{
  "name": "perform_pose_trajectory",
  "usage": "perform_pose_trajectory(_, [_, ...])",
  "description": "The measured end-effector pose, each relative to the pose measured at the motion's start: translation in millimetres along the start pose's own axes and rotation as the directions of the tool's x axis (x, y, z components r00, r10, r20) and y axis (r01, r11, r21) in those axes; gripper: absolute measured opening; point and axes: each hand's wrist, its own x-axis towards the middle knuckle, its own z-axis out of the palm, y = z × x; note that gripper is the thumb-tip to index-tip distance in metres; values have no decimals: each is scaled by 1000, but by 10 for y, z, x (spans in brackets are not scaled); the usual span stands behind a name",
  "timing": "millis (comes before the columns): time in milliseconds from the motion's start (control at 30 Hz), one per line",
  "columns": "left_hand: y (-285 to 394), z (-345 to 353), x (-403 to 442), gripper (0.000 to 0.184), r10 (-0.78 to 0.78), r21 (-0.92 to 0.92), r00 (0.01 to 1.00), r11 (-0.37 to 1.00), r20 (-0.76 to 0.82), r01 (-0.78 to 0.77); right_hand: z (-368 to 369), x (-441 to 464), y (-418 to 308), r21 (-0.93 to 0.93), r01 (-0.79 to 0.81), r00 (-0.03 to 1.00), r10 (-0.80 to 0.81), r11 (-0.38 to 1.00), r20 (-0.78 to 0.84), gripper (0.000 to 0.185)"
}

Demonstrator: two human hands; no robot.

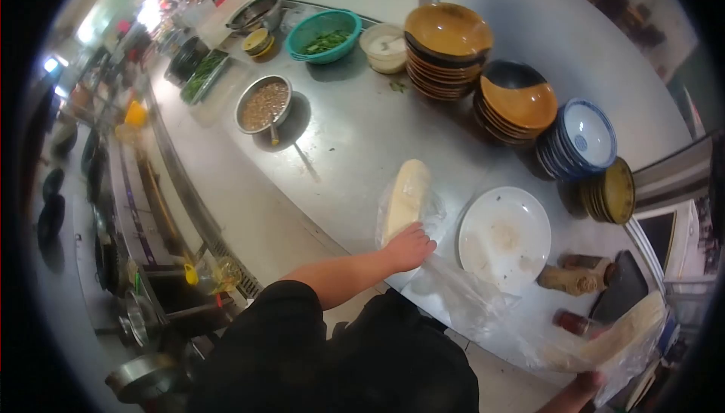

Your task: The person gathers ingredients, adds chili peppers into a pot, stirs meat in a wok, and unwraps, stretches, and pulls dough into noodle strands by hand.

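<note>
A long, pale, dough-like piece [408, 194] lies in clear plastic on the steel table. My left hand [410, 247] is closed at its near end, gripping the plastic. From there a stretch of clear plastic bag [472, 292] runs rightward, passing the near edge of a large white plate [504, 235] with crumbs on it. At the lower right, a second pale, flat piece [630, 330] sits inside the plastic. My right hand [591, 383] holds the bag beneath that piece, its fingers partly hidden.
Stacked brown bowls [449, 50] and blue-white bowls [589, 137] line the back. A steel bowl of brown bits with a spoon [263, 105] and a teal colander of greens [325, 37] stand farther left. Right of the plate are a brown bundle [578, 277] and a dark board [621, 288].
</note>
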Motion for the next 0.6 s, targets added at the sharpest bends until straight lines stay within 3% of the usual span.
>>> perform_pose_trajectory(67, [-88,-43,-66,6,-7,13,996,1000,93,6,-246,-56,96,-334,-210,968,147,919,-205,65])
perform_pose_trajectory(200, [-455,-25,-470,7,26,74,997,997,68,-31,-255,-288,461,-623,-363,932,269,692,-245,60])
perform_pose_trajectory(300, [-757,-216,-750,10,15,76,999,997,42,-18,-3,-405,672,-719,-352,929,318,599,-190,56])
perform_pose_trajectory(367, [-939,-355,-817,12,-50,-20,999,999,16,50,237,-488,775,-760,-318,930,340,566,-136,53])
perform_pose_trajectory(500, [-1343,-470,-893,13,-123,129,990,985,63,114,652,-584,937,-793,-254,922,385,553,-27,48])
perform_pose_trajectory(567, [-1532,-465,-870,14,-316,206,949,928,-4,310,838,-623,988,-810,-228,912,410,539,16,46])
perform_pose_trajectory(600, [-1593,-509,-833,14,-320,210,947,926,-6,314,863,-630,992,-823,-222,907,420,523,22,45])
